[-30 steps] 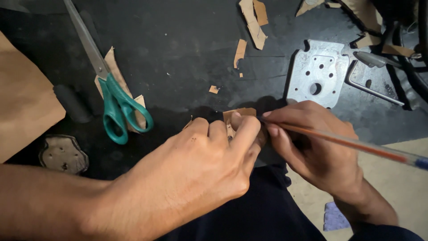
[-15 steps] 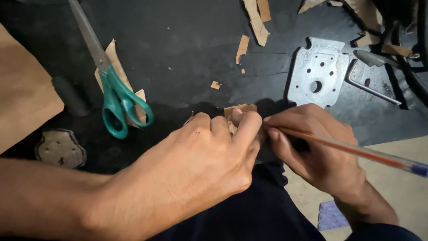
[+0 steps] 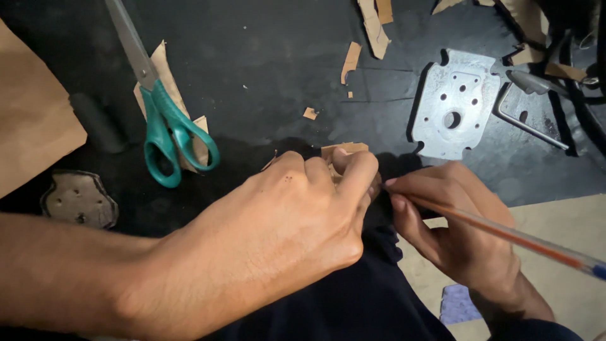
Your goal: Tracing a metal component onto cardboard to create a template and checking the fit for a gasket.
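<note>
My left hand (image 3: 297, 221) is closed over a small piece of brown cardboard (image 3: 344, 150) on the black surface, with only the piece's top edge showing above my fingers. My right hand (image 3: 454, 221) grips an orange pen (image 3: 505, 235), whose tip points left into the gap under my left fingers. The pen's tip and the rest of the cardboard piece are hidden by my hands.
Green-handled scissors (image 3: 165, 132) lie at the upper left on a cardboard strip. A perforated metal plate (image 3: 451, 107) lies at the upper right beside a bent metal rod (image 3: 527, 123). Cardboard scraps (image 3: 350, 61), a large brown sheet (image 3: 28, 120) and a cut cardboard shape (image 3: 79, 199) lie around.
The view has shifted slightly. Both hands stay in place on the cardboard piece, and the pen has barely moved.
</note>
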